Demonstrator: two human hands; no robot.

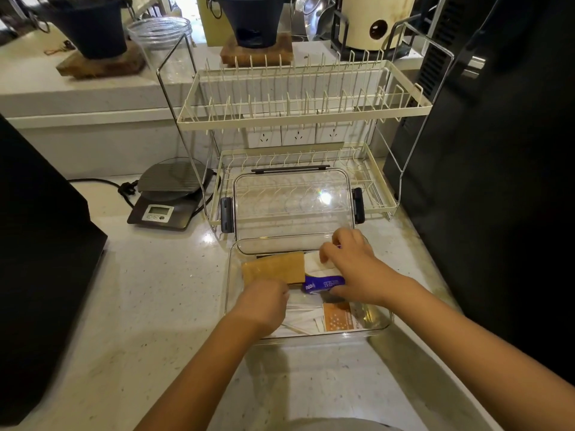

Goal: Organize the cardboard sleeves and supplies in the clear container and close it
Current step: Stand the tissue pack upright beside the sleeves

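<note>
A: Clear plastic: the container (384,321) sits open on the counter (155,306), both hands inside it.

B: Fingers?

A: Left hand (263,303) curls down; fingertips hidden, can't tell. Just beyond them stand the cardboard sleeves (273,270). Right hand (350,269) bends over white packets (314,265), blue packet (323,284) beneath.

B: Lid?

A: The lid (292,206) is farther back, raised against the rack (305,101).

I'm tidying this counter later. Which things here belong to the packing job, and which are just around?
Job: container, lid, cardboard sleeves, blue packet, orange card, white napkins, both hands (left, right).
Around: scale, dish rack, plastic cups.
</note>
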